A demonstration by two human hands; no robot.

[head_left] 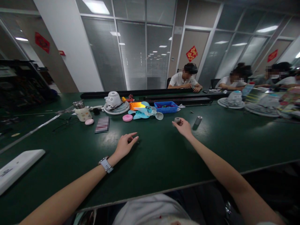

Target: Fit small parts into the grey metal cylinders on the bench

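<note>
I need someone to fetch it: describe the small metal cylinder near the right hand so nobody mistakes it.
On the green table, look just past the right hand. The grey metal cylinder lies alone on bare tabletop, right of the blue tray; unlike the round part at the fingertips, nothing touches it.

hands point(125, 144): 2 | metal cylinders point(198, 120): 2 | blue trays point(166, 107): 1 | seated people point(185, 79): 3

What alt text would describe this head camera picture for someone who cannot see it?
A person's right hand holds a small metal cylinder above a green table; the left hand, fingers loosely spread, rests on it. Fan parts and a blue tray lie beyond.
</note>
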